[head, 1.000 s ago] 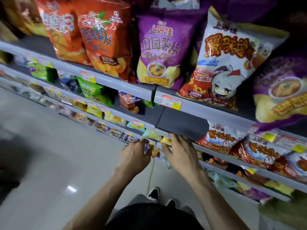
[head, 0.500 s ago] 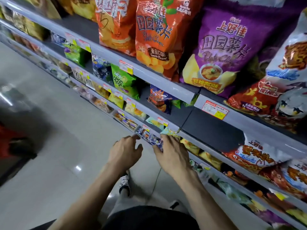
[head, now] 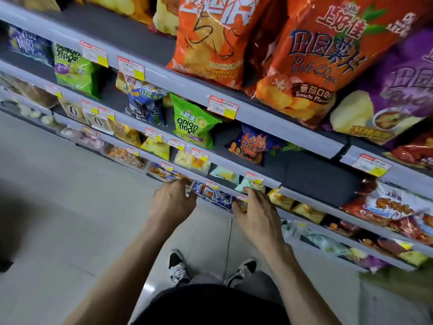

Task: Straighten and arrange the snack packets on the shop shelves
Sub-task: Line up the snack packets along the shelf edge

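Note:
Both my hands reach down to a low shelf of the grey shop rack [head: 276, 127]. A small blue and white snack packet [head: 212, 194] lies at that shelf's front edge between them. My left hand [head: 172, 201] curls its fingers onto the packet's left end. My right hand [head: 256, 213] rests fingers-down on its right end, covering an orange packet corner. Above sit a pale green packet [head: 248, 185], a green onion rings bag [head: 193, 124] and a dark blue chip bag [head: 251, 146]. Big orange bags [head: 311, 59] and a purple bag [head: 396, 90] fill the top shelf.
Price tags [head: 222, 106] line the shelf fronts. Red and white packets [head: 396, 207] crowd the right side. A bare dark stretch of shelf [head: 311, 177] lies right of the blue chip bag. The pale floor [head: 70, 207] spreads to the left; my shoes [head: 178, 266] stand below.
The view has shifted left along the rack and closer. Both hands stay on the low shelf and have spread apart along the blue and white packet.

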Demonstrator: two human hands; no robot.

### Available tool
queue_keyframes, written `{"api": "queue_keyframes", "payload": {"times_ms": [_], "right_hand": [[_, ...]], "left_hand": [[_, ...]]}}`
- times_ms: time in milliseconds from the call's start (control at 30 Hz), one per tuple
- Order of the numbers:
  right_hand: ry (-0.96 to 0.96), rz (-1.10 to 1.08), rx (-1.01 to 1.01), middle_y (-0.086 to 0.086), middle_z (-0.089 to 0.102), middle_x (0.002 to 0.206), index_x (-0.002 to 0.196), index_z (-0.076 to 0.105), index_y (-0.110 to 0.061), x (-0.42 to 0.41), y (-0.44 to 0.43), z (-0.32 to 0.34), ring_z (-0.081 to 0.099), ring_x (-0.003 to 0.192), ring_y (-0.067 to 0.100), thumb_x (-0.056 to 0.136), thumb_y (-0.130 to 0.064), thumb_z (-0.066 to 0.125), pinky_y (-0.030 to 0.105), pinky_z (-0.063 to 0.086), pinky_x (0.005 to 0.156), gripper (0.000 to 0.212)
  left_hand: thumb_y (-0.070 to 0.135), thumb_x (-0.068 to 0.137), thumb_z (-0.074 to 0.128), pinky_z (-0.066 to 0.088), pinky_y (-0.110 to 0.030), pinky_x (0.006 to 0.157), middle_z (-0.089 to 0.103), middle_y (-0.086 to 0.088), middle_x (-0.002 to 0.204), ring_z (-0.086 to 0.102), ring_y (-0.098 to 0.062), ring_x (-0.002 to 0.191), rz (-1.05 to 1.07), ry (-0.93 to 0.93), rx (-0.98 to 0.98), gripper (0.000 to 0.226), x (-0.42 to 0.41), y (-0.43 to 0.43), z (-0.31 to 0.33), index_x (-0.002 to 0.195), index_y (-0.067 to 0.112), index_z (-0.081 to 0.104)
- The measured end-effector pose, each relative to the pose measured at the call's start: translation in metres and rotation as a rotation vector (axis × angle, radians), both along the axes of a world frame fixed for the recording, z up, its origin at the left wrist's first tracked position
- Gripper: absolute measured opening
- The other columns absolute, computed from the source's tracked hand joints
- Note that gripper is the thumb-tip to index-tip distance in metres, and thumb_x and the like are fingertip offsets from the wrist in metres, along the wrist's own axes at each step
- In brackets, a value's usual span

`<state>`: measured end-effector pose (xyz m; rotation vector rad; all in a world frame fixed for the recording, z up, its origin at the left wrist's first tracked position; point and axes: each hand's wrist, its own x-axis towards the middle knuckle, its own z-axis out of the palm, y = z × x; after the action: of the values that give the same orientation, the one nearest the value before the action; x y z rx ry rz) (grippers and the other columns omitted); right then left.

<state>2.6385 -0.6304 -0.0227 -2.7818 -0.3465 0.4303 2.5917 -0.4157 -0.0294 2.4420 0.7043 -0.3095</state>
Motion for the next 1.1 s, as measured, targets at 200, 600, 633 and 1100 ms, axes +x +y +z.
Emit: {"api": "queue_keyframes", "payload": {"times_ms": [200, 600, 633, 1100], "right_hand": [[0.017, -0.121, 0.014, 0.004, 0.057, 0.146, 0.151, 0.047, -0.016, 0.006, 0.016, -0.011, 0.051, 0.135, 0.025, 0.101, -0.044, 0.058, 0.040, 0.044, 0.105, 0.058], [-0.044, -0.493, 0.430, 0.016, 0.031, 0.167, 0.165, 0.019, -0.010, 0.075, 0.038, -0.067, 0.030, 0.153, 0.030, 0.092, -0.044, 0.074, 0.052, 0.037, 0.121, 0.097], [-0.042, -0.525, 0.475, 0.017, 0.029, 0.167, 0.165, 0.018, -0.008, 0.082, 0.041, -0.072, 0.029, 0.154, 0.030, 0.092, -0.045, 0.075, 0.050, 0.034, 0.123, 0.100], [-0.218, -0.922, 0.751, 0.020, 0.049, 0.147, 0.158, 0.031, -0.002, 0.134, 0.098, -0.107, 0.052, 0.129, 0.034, 0.068, -0.066, 0.081, 0.050, 0.053, 0.101, 0.121]], "left_hand": [[0.036, 0.097, 0.062, 0.056, -0.044, 0.094, 0.072, -0.009, 0.131, 0.066, -0.039, 0.117, -0.035, -0.006, -0.010, 0.038, 0.020, 0.028, -0.012, 0.133, 0.023, 0.067], [0.025, 0.091, 0.077, 0.048, -0.048, 0.107, 0.057, -0.017, 0.149, 0.057, -0.039, 0.131, 0.191, -0.069, -0.158, 0.076, 0.053, 0.027, -0.052, 0.157, 0.014, 0.041], [0.024, 0.090, 0.079, 0.046, -0.048, 0.109, 0.053, -0.018, 0.151, 0.054, -0.040, 0.134, 0.217, -0.103, -0.164, 0.081, 0.061, 0.026, -0.056, 0.158, 0.011, 0.037], [0.044, 0.060, 0.100, 0.014, -0.035, 0.131, 0.024, -0.018, 0.169, 0.023, -0.029, 0.158, 0.337, -0.465, -0.364, 0.145, 0.171, 0.054, -0.084, 0.165, 0.001, 0.010]]}}
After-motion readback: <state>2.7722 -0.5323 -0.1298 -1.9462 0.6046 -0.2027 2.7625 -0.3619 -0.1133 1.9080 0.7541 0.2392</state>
